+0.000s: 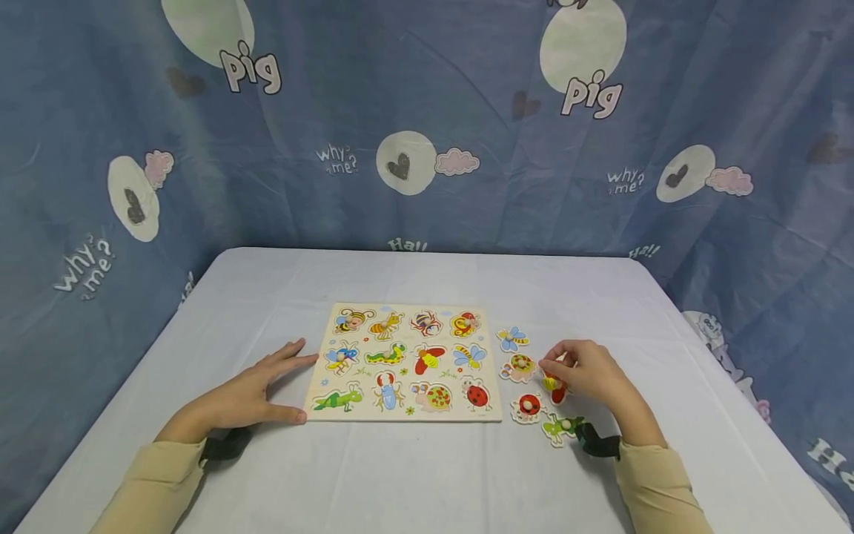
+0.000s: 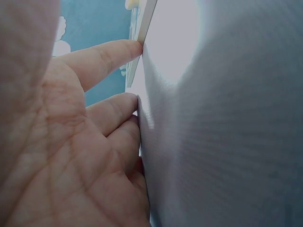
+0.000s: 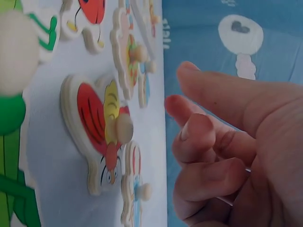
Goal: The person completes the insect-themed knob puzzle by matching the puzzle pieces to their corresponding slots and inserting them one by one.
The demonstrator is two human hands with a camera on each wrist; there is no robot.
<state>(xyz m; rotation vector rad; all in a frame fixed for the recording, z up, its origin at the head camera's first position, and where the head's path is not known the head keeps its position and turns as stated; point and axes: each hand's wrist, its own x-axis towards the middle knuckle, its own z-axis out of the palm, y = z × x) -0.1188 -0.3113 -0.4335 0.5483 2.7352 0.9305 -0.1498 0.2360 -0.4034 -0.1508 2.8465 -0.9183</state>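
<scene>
My left hand [image 1: 256, 386] lies at the left edge of a wooden insect puzzle board [image 1: 403, 418], index finger and thumb touching its side, fingers fairly straight. In the left wrist view a fingertip [image 2: 135, 47] meets the board's edge. To the right of the board, my right hand [image 1: 587, 371] hovers over loose knobbed pieces. Its fingers are loosely bent, and the right wrist view shows nothing between them. Closest below is a red-and-yellow winged insect piece [image 3: 92, 113], partly hidden by the hand in the head view. Beside it is a snail piece [image 1: 515, 368].
Other loose pieces are a blue-winged striped insect [image 1: 513, 339], a ladybug [image 1: 525, 409] and a green grasshopper [image 1: 560, 427]. A red-and-blue piece [image 3: 129, 189] shows in the right wrist view. Knobbed pieces, including a caterpillar [image 1: 385, 354], sit in the board. A printed curtain [image 1: 300, 208] hangs behind.
</scene>
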